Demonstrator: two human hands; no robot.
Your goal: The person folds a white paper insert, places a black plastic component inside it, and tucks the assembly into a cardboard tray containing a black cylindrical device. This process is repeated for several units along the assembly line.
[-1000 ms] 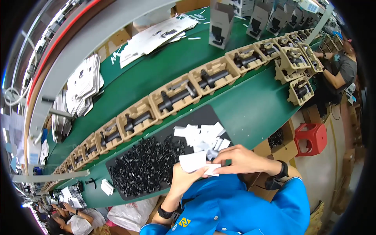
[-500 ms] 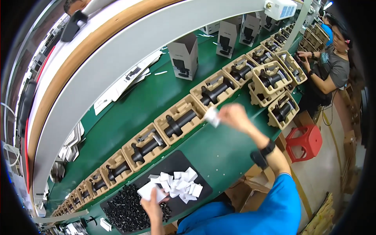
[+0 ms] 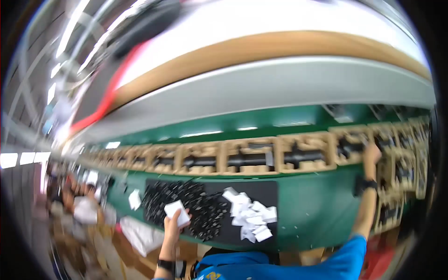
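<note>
My left hand (image 3: 171, 228) is closed on a small stack of white folded papers (image 3: 177, 212), held over a heap of small black parts (image 3: 196, 205). A pile of loose white papers (image 3: 252, 215) lies to the right of that heap on a dark mat (image 3: 214, 186). My right hand (image 3: 372, 154) reaches far right, at the edge of a brown pulp tray (image 3: 343, 156) with a black cylindrical device (image 3: 349, 146) in it. Its fingers are smeared by motion, so whether a paper is in them does not show.
A long row of pulp trays (image 3: 305, 165) with black devices runs across the green table (image 3: 298, 200). More trays (image 3: 403, 170) are stacked at the right. A grey overhead beam (image 3: 261, 86) spans the far side. Another person (image 3: 86, 205) appears at the far left, blurred.
The view has swung to the left, so the tray row now lies level. My right hand has gone from above the table with a white paper to a tray. My left hand still holds its stack.
</note>
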